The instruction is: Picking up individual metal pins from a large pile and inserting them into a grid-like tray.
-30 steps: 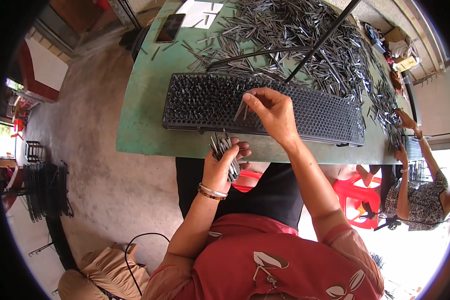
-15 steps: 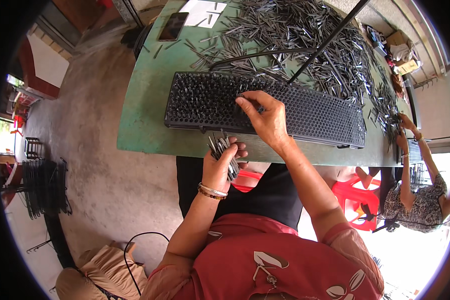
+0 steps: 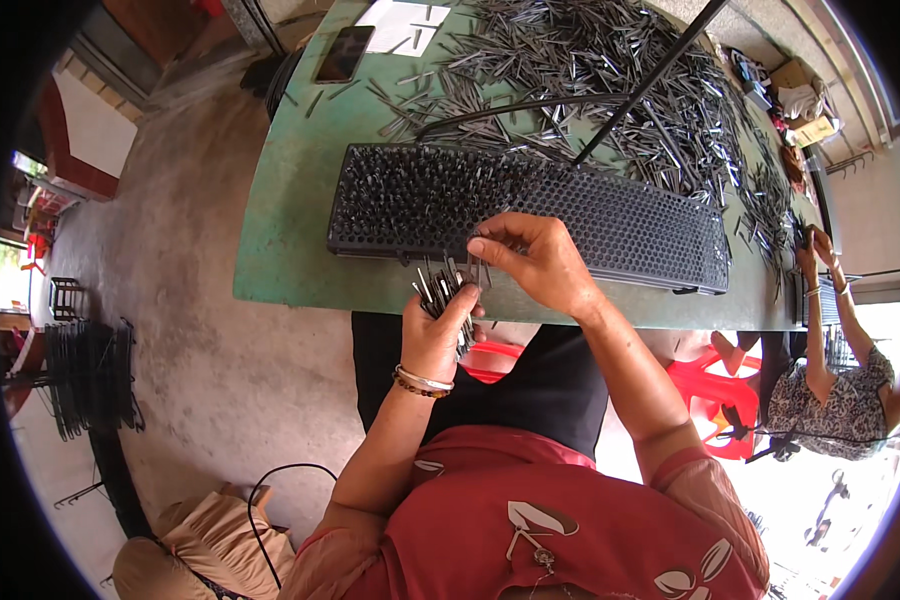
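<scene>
Closed around a bundle of thin dark metal-looking strips is my left hand, just in front of the table's near edge. My right hand is beside the bundle, thumb and fingers pinched on one or two similar strips that point downward. Behind both hands lies a long black rack with rows of round holes. Many strips stand upright in its left part, while the holes on the right show bare. My right fingers are just off the rack's front edge.
A large heap of loose strips covers the back of the green table. A black rod slants over it. A phone and white paper lie back left. Another person works at the right, near red stools.
My right hand has moved from above the rack down and toward me, to the bundle, and strips now show in its fingers. My left hand has barely moved.
</scene>
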### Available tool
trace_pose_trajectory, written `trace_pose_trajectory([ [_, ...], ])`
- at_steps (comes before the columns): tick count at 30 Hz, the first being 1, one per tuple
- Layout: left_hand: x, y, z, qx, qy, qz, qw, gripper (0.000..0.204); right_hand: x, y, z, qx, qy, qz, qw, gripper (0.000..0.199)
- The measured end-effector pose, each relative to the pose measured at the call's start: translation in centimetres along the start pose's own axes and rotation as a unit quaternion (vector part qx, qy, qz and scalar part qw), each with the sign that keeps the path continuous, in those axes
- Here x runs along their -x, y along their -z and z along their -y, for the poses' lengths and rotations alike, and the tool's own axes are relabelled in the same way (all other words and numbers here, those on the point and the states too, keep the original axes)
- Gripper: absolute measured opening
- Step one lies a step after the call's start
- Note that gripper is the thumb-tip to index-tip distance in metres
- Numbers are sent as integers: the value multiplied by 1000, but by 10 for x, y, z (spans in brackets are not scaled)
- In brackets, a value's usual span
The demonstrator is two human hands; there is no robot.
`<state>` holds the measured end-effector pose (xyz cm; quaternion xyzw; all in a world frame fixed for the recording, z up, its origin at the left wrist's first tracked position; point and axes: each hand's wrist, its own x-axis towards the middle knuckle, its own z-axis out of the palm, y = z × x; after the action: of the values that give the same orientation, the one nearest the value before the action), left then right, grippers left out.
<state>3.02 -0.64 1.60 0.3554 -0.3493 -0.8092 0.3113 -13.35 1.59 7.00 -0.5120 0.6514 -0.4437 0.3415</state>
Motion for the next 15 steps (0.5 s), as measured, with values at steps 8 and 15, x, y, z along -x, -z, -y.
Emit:
trace_pose_trajectory([
  [8,-1,-8,-9,19,-5,-49,999,20,-9,6,-6,22,64,-81,994,21],
  [15,0,-3,6,30,22,-3,999,23,-28,-7,-28,70,147,-159,974,16],
])
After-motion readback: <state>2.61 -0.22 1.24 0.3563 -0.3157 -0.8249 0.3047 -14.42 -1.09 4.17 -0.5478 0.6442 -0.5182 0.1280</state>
